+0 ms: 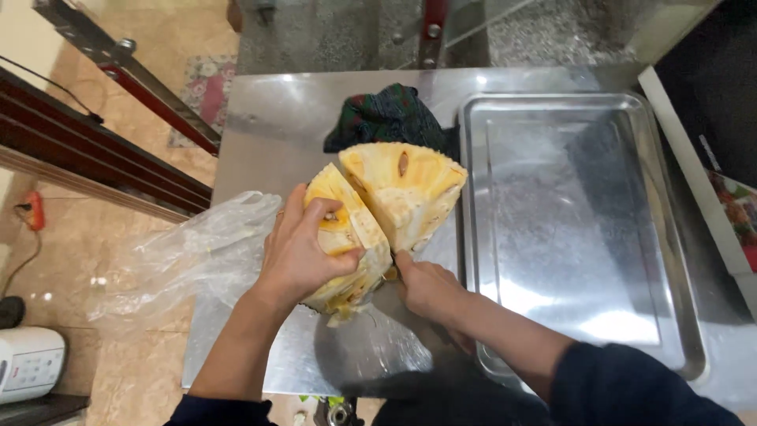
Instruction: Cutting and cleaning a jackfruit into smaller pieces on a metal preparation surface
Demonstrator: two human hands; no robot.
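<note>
Resting on the steel table, a large cut jackfruit sits near the centre of the work surface, its pale yellow flesh facing up. It is split into two wedges that lean apart in a V, with the cut running between them. The left hand wraps over the nearer wedge, fingers curled around its upper edge and thumb pressed against the cut face, which appears to brace that piece and hold the split open. The right hand sits low at the base of the cut, closed and touching the fruit; whether it grips a tool there cannot be told, since the fingers are turned away from the camera. A clear plastic bag lies crumpled just left of the fruit, overhanging the table edge. A dark patterned cloth sits directly behind the fruit. An empty-looking metal tray lies to the right, beside the far wedge.
</note>
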